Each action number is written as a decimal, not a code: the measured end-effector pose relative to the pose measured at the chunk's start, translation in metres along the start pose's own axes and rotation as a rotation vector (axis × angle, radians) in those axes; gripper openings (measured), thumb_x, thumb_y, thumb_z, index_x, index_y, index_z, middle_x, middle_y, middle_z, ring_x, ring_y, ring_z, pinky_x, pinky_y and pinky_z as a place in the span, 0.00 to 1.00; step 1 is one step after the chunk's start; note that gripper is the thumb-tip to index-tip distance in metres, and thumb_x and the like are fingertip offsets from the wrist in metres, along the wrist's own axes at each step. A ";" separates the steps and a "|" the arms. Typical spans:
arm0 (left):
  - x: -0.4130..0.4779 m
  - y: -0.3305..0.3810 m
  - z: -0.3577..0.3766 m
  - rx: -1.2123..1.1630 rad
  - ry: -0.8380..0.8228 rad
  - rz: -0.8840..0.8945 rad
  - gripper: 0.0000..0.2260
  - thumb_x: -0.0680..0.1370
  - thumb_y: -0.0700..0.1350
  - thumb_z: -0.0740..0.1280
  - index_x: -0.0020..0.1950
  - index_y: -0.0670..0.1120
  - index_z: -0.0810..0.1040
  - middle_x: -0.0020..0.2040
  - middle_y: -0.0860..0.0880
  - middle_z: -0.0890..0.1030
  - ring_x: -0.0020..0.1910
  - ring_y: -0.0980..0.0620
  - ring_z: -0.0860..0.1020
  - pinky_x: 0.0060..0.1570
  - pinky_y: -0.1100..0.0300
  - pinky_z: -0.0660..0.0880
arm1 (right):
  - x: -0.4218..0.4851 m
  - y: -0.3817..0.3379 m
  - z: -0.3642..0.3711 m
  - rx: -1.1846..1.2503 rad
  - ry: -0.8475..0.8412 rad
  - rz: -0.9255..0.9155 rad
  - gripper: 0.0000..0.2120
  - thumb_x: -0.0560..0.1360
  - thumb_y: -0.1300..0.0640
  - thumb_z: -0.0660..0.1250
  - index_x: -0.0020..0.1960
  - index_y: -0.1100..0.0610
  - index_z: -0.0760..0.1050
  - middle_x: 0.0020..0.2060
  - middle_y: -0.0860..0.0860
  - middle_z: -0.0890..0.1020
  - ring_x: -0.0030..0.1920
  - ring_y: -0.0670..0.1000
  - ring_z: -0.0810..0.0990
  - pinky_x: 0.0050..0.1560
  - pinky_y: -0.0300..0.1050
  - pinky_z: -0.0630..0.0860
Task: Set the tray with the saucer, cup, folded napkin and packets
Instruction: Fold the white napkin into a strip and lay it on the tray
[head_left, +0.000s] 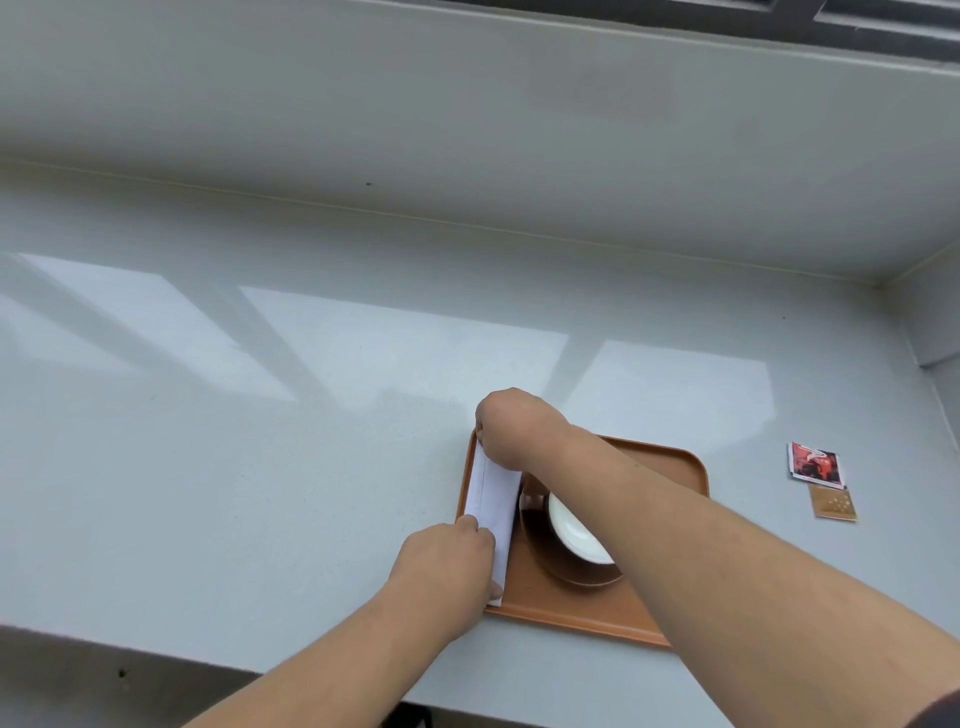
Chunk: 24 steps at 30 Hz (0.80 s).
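The white folded paper napkin (491, 506) lies along the left edge of the orange rectangular plastic tray (670, 467), just beside the dark brown saucer (561, 564) that carries the cup with the white inside (574, 530). Your right hand (511, 423) reaches across the cup and pinches the napkin's far end, while your left hand (449, 564) presses its near end down, fingers closed on the paper. The napkin is thin, soft and very light, so it will bend or spring open if you let one end go; take it by the two short ends, or along the folded long edge, and keep it flat. (A light touch is enough, since hard pressure would likely only crease it.) Mind your right forearm, which passes close over the cup: the cup looks breakable and sits loose on its saucer. By my reading, the saucer, cup and napkin are in place and only the packets remain. The red and black printed packets (815, 464) and the small tan packet (832, 503) lie on the pale grey surface (260, 467), well apart from the tray on its right. They are flat and slick, so lift them by an edge.
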<state>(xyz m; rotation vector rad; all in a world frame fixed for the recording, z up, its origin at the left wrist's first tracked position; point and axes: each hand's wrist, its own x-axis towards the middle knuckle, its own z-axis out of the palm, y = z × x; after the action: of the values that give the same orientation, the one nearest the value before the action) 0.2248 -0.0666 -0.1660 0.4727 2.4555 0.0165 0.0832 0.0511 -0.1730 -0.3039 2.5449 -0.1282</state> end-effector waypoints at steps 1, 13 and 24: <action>0.001 0.000 0.000 -0.002 -0.003 -0.004 0.18 0.81 0.57 0.66 0.62 0.46 0.75 0.56 0.46 0.76 0.49 0.43 0.80 0.39 0.51 0.69 | 0.000 0.000 0.000 0.001 0.000 -0.003 0.14 0.76 0.65 0.60 0.33 0.56 0.66 0.31 0.50 0.71 0.30 0.51 0.67 0.28 0.42 0.63; 0.006 0.002 -0.003 0.002 -0.019 -0.011 0.14 0.80 0.53 0.67 0.59 0.45 0.76 0.49 0.47 0.72 0.40 0.47 0.72 0.39 0.52 0.69 | -0.003 -0.004 0.001 0.037 -0.004 0.023 0.13 0.75 0.67 0.59 0.33 0.56 0.66 0.31 0.50 0.71 0.30 0.51 0.67 0.29 0.42 0.64; 0.011 -0.016 -0.007 -0.102 0.018 0.027 0.12 0.77 0.61 0.64 0.46 0.54 0.71 0.44 0.53 0.75 0.42 0.48 0.76 0.37 0.56 0.68 | -0.038 0.000 0.003 0.049 0.010 -0.099 0.14 0.78 0.63 0.57 0.60 0.58 0.76 0.54 0.55 0.80 0.49 0.56 0.76 0.46 0.49 0.73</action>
<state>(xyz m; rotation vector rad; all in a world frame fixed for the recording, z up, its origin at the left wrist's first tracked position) 0.2073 -0.0772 -0.1685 0.4620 2.4516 0.1570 0.1156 0.0600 -0.1556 -0.4111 2.5330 -0.2302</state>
